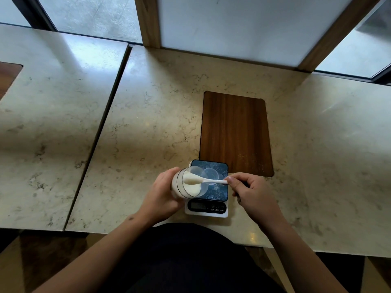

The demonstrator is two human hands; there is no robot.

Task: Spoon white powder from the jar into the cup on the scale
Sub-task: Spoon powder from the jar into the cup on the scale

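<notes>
My left hand (160,196) grips a clear jar (186,182) tilted on its side, mouth toward the right, with white powder lying in its lower part. My right hand (251,192) pinches the handle of a white plastic spoon (208,181). The spoon's bowl sits inside the jar mouth, heaped with powder. A small clear cup (212,174) stands on the dark glossy platform of a white kitchen scale (218,199), just right of the jar mouth and under the spoon handle. The scale's display (197,206) faces me; its digits are unreadable.
The scale rests on a beige marble counter (148,123) near its front edge. A dark wood inlay panel (234,134) lies just behind the scale. A narrow gap (99,136) separates a second counter slab on the left. A wood-framed white panel (243,28) stands at the back.
</notes>
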